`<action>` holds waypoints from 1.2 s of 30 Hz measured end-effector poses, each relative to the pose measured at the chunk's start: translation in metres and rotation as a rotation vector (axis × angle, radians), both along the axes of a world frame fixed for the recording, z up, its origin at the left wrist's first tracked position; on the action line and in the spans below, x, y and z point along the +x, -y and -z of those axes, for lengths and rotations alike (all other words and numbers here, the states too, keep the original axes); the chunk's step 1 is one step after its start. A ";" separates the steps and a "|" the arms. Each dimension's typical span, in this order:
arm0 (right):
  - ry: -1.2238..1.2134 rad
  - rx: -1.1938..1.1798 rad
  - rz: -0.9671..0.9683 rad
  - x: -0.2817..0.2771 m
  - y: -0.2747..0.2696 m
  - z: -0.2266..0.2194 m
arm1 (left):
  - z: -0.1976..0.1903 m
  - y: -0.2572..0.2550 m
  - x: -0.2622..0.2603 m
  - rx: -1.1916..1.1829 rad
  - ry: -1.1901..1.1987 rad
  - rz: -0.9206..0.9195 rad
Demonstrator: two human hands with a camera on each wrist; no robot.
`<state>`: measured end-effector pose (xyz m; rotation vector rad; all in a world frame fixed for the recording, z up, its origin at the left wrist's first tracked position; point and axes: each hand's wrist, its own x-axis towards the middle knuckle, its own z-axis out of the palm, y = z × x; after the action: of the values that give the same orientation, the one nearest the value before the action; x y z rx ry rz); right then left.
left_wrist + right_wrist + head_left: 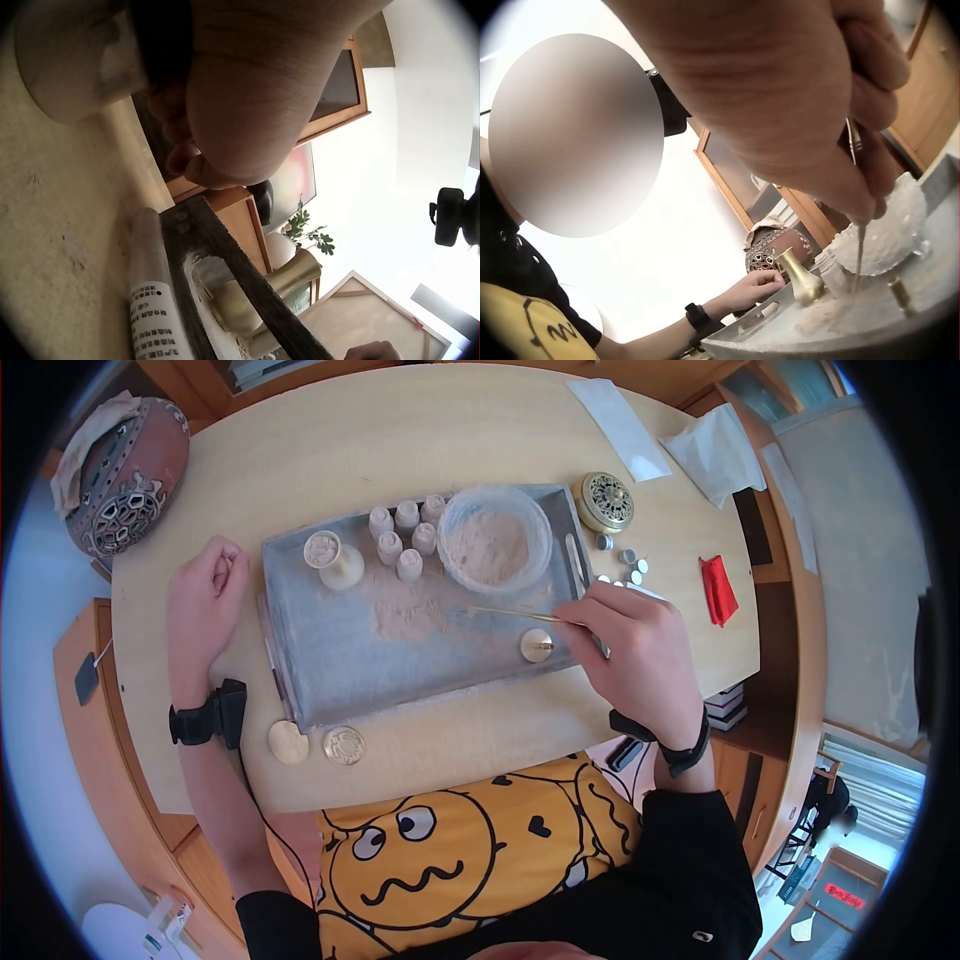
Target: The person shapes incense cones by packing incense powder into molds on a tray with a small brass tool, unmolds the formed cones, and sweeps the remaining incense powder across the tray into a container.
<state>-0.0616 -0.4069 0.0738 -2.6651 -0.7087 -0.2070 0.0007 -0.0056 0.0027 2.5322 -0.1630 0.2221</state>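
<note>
My right hand [635, 645] pinches a slim brass-coloured rod tool [515, 614] over the grey tray [350, 685]. The tool's far end points down at a patch of light brown powder [405, 618] spread on the tray. Just below the tool stands a small round brass piece with a knob [536, 647]. My left hand [208, 600] rests on the table beside the tray's left edge, fingers loosely curled and holding nothing. At the tray's back are a brass vase [343, 566] with powder in its mouth, several small powdery bottles [390, 547] and a clear bowl [541, 525] of powder.
An openwork brass burner [606, 503] sits behind the tray's right corner, near several small silver-coloured lids. A red pouch [718, 592] lies at right. Two brass discs, one plain [289, 742] and one patterned [345, 745], lie in front. A patterned pot [130, 480] stands far left.
</note>
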 end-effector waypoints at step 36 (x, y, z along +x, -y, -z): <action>-0.062 -0.037 -0.005 0.006 -0.004 0.007 | -0.005 -0.001 0.001 0.019 0.012 -0.009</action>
<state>-0.0558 -0.4031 0.0664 -2.6915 -0.7067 -0.1107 0.0016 -0.0050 0.0072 2.5516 -0.1593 0.2406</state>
